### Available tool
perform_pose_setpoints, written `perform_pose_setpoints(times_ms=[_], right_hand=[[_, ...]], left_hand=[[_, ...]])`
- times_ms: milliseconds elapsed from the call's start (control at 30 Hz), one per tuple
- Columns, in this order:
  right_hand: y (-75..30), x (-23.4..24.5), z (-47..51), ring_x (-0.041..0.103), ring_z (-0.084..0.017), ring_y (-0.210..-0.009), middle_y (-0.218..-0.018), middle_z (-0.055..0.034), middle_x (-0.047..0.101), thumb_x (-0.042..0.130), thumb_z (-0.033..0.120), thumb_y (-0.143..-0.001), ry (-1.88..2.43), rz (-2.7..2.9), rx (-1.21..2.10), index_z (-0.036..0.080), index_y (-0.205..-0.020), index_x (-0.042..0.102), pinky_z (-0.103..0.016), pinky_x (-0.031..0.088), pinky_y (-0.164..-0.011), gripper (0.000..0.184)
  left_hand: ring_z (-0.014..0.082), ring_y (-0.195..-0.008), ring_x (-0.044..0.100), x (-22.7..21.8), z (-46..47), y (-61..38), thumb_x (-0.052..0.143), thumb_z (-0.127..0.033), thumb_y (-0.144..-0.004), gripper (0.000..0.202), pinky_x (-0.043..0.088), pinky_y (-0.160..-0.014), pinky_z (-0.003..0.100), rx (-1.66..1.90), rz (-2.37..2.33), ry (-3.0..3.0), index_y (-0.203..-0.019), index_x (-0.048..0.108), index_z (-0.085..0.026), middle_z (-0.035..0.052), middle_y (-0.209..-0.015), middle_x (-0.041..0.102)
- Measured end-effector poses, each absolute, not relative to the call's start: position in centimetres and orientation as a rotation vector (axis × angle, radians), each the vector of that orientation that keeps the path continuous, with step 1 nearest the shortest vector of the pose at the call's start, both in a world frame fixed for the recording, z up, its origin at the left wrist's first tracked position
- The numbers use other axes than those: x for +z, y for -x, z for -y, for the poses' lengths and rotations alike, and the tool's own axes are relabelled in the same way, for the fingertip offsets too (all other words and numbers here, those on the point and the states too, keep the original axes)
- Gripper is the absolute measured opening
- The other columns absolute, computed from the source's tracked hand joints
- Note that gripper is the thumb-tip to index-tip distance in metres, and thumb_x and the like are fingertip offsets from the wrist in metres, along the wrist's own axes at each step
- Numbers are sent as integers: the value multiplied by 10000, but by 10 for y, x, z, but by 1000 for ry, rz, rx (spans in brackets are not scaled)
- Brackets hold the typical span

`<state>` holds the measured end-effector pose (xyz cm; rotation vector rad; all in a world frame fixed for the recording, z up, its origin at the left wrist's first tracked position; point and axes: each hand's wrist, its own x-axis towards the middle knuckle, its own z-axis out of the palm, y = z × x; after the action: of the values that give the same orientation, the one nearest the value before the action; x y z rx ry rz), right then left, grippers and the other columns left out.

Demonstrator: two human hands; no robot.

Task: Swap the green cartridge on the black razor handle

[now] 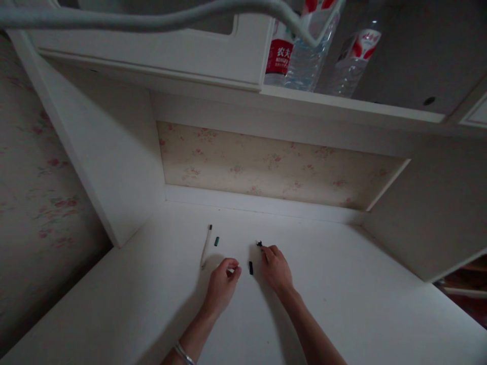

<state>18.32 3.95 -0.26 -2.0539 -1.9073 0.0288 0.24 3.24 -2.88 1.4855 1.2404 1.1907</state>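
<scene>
Both my hands rest on a white desk (342, 284). My left hand (222, 284) has its fingers curled into a pinch; what it holds, if anything, is too small to name. My right hand (276, 268) lies palm down with fingers bent, its fingertips touching a tiny black part (259, 244). A small black piece (251, 267) lies between the two hands. Left of them lie a thin white pen-like tube (206, 247) with a dark tip and a small dark green piece (216, 241).
A white side panel (114, 167) closes the desk on the left and another panel (437, 213) on the right. Floral wallpaper (266, 167) backs the niche. Water bottles (304, 50) stand on the shelf above. A grey cable (133, 20) crosses the top.
</scene>
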Motion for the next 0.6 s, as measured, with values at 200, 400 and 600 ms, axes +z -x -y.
perform_pose_setpoints(times_ms=[200, 400, 600], right_hand=[[-172, 9, -12, 517, -245, -989, -1094, -56, 613, 487, 275, -868, 1851, 2252, -36, 284, -1139, 598, -346, 347, -822, 293], [-154, 7, -17, 558, -247, -936, -904, -114, 660, 494, 209, -843, 1895, 2115, 152, 167, -893, 676, -324, 357, -832, 193], [-153, -1, -20, 603, -223, -852, -856, -123, 682, 433, 50, -800, 1893, 1907, 327, 155, -877, 699, -282, 390, -759, 296]], left_hand=[[186, -714, 636, -23, -29, -6, 545, -336, -764, 223, 475, -645, 276, 1133, -1254, -1511, -880, 627, -164, 79, -863, 686], [191, -722, 639, -23, -30, -4, 532, -331, -771, 226, 478, -643, 278, 1133, -1251, -1517, -889, 624, -163, 85, -870, 688], [181, -705, 629, -26, -30, -5, 521, -330, -779, 229, 476, -634, 273, 1136, -1251, -1527, -900, 620, -163, 78, -868, 681]])
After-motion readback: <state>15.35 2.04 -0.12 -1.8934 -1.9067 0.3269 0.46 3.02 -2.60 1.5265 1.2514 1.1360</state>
